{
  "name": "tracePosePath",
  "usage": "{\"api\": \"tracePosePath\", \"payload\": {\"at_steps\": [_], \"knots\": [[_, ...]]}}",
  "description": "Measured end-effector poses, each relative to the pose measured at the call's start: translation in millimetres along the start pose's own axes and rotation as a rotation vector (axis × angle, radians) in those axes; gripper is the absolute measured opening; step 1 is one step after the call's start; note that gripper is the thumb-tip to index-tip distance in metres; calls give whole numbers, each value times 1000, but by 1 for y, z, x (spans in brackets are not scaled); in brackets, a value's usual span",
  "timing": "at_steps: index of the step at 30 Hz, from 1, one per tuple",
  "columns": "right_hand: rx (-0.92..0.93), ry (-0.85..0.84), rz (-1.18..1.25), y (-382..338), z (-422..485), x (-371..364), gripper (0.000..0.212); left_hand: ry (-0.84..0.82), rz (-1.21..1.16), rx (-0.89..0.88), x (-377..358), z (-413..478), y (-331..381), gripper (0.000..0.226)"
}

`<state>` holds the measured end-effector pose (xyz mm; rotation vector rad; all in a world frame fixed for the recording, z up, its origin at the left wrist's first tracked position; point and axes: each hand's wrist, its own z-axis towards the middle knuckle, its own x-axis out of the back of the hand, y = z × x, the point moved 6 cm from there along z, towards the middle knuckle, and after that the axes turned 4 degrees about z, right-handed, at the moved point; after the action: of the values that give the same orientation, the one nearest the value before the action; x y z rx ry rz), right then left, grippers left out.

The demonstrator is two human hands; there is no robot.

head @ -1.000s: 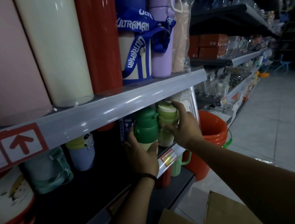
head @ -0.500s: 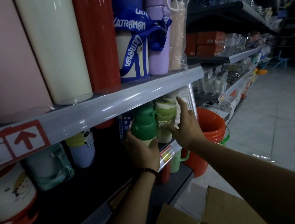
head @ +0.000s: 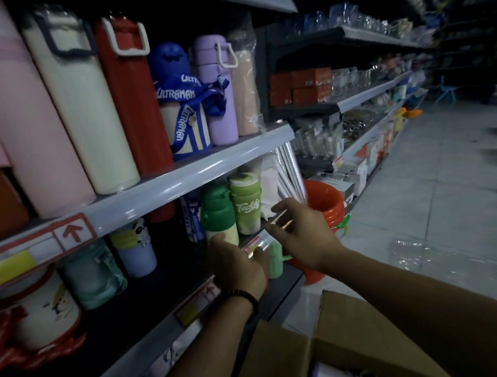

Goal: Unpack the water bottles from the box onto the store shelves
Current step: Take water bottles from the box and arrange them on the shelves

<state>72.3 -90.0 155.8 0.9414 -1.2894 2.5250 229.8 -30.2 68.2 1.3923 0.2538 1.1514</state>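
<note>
Two green water bottles stand side by side on the middle shelf: a dark green-capped one [head: 218, 218] and a light green one [head: 246, 205] marked with white script. My left hand [head: 237, 263] hovers just below the dark green bottle, fingers relaxed, holding nothing. My right hand [head: 300, 233] is off the light green bottle, to its right, fingers spread and loose. The open cardboard box [head: 339, 345] sits at the bottom of the view with pale bottles partly visible inside.
Tall pink, cream and red flasks [head: 84, 112] and a blue Ultraman bottle [head: 182, 116] fill the shelf above. An orange bucket [head: 324, 208] stands on the floor past the shelf end. The tiled aisle [head: 437, 201] runs to the right.
Both hands have let go of the green bottles and drawn back toward me. The camera has tilted up, showing more of the upper shelf.
</note>
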Motion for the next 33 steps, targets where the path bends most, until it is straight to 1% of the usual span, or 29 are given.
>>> {"api": "tracePosePath", "payload": {"at_steps": [2, 5, 8, 11, 15, 17, 19, 22, 24, 26, 28, 29, 30, 33], "knots": [[-30, -7, 18, -1, -16, 13, 42, -104, -65, 21, 5, -17, 14, 77], [-71, -5, 61, 2, -41, 32, 49, -224, -91, 43, 9, -42, 34, 53], [-133, -13, 122, 11, -71, 47, 44, -333, -120, 48, 3, -73, 50, 51], [-213, -34, 192, 30, -104, 57, 36, -456, -157, 76, -13, -112, 56, 39], [-363, -80, 202, 87, -161, 57, 32, -604, -188, 189, -52, -168, 33, 41], [-447, -91, 231, 118, -192, 55, 33, -717, -229, 288, -71, -198, 14, 27], [-548, -114, 254, 144, -216, 53, 42, -834, -197, 346, -91, -218, -7, 20], [-660, -193, 269, 180, -236, 51, 67, -900, -78, 343, -103, -229, -28, 23], [-722, -242, 252, 206, -246, 51, 71, -947, 15, 349, -108, -237, -41, 21], [-794, -236, 221, 222, -259, 59, 65, -1015, 94, 309, -114, -250, -49, 9], [-878, -212, 185, 244, -277, 68, 46, -1086, 171, 288, -122, -267, -58, 20], [-907, -215, 151, 257, -289, 73, 35, -1118, 215, 264, -125, -274, -63, 23], [-934, -223, 90, 273, -302, 78, 29, -1147, 245, 239, -129, -282, -67, 25], [-1019, -287, -38, 313, -345, 90, 32, -1233, 312, 192, -141, -303, -82, 24]]}}
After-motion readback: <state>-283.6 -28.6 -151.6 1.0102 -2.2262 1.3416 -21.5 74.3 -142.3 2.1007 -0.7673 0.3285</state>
